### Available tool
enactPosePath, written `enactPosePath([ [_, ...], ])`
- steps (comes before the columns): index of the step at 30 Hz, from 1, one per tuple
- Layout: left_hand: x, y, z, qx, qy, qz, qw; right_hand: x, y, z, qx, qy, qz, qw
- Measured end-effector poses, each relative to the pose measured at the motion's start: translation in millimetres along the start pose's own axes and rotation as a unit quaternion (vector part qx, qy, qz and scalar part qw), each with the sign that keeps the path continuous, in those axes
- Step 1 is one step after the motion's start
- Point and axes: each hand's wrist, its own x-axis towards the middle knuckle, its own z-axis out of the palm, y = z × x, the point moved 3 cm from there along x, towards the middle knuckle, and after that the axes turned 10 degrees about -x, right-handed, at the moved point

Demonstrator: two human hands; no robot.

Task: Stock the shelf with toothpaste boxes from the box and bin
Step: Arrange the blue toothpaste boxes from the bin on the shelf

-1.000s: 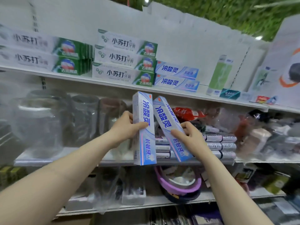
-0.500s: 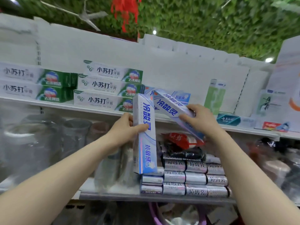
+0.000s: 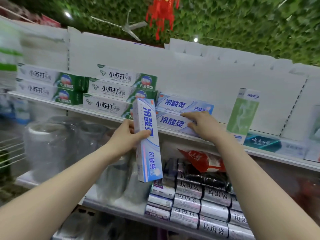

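Note:
My left hand (image 3: 129, 135) grips a light blue toothpaste box (image 3: 148, 141) held upright in front of the top shelf (image 3: 270, 152). My right hand (image 3: 203, 126) lies on another light blue toothpaste box (image 3: 171, 121) that rests flat on the shelf edge, its fingers over the box's right half. A matching blue box (image 3: 183, 103) sits stacked just behind and above it. To the left stand stacks of white-and-green toothpaste boxes (image 3: 119, 91). The source box and bin are out of sight.
A green-and-white box (image 3: 242, 113) stands upright right of my right hand, with a dark teal box (image 3: 261, 142) lying beyond it. The lower shelf holds silver rolls (image 3: 200, 203), a red packet (image 3: 204, 160) and clear plastic containers (image 3: 48, 149).
My right hand has lifted its blue box from chest height up to the top shelf and laid it flat in front of the blue stack. The left hand's box stays upright.

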Motion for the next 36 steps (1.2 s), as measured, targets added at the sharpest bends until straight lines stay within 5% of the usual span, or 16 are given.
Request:
enactPosePath([
  [14,2.9,8.5,12.9,-0.055,0.028,-0.004,0.998,-10.3,-21.3,7.4,-0.055,0.085,0.065,0.993],
  [19,6.8,9.7,22.6,-0.112,0.042,-0.006,0.993,-38.9,-35.4,11.6,0.174,0.247,0.075,0.95],
  [22,11.6,12.3,27.4,-0.137,0.045,0.002,0.99,-59.3,-55.1,19.0,0.39,0.079,0.081,0.914],
  [26,16.3,17.5,39.1,-0.18,0.049,0.0,0.982,-84.1,-64.7,27.4,0.477,-0.087,0.051,0.873],
  [29,18.5,23.0,46.2,-0.189,0.043,0.01,0.981,-94.2,-48.6,20.7,0.533,-0.085,0.093,0.837],
  [36,33.9,34.9,42.4,-0.122,0.057,0.055,0.989,-96.7,7.1,-25.5,0.386,0.03,0.12,0.914],
])
